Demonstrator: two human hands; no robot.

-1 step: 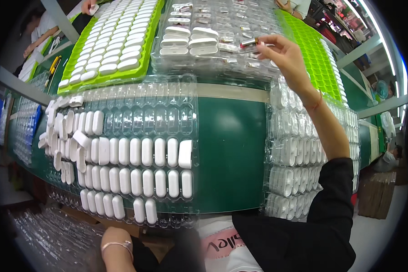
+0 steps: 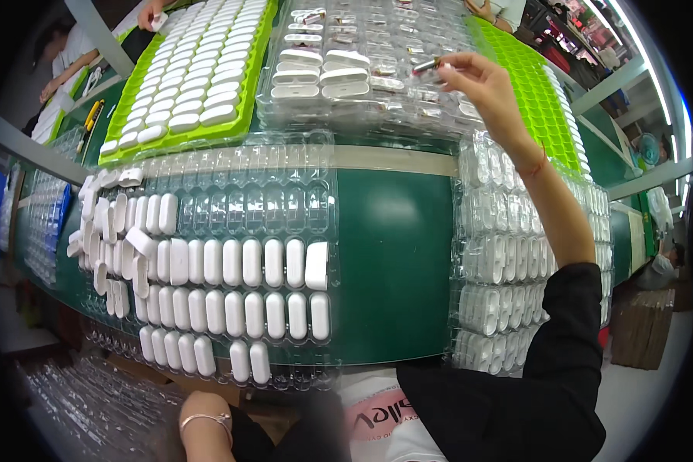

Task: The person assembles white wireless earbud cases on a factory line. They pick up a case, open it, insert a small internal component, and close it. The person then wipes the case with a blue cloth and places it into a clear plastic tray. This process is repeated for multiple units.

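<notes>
My right hand (image 2: 473, 81) is raised over the clear plastic tray (image 2: 273, 115) at the far middle. Thumb and fingers pinch a small, slim metallic piece (image 2: 426, 67) with a reddish end. Below it, that tray holds several small metallic parts and, at its left, open white cases (image 2: 346, 75). My left hand (image 2: 202, 404), with a bracelet at the wrist, is low at the near left, below the table edge. Its fingers are hidden. Nearest to it is a clear tray (image 2: 242, 204) with rows of closed white oval cases (image 2: 252, 263) and a loose pile of case halves (image 2: 108, 223).
A green tray (image 2: 248, 115) of white cases stands far left, another green tray (image 2: 527, 92) far right. Stacked clear trays (image 2: 493, 258) with white parts line the right side. Co-workers' hands (image 2: 148, 14) show at the far edge. Metal posts (image 2: 104, 38) rise at the left.
My right hand has shifted slightly up with the metallic piece still pinched. The near tray and my left hand sit slightly farther right and lower in the picture.
</notes>
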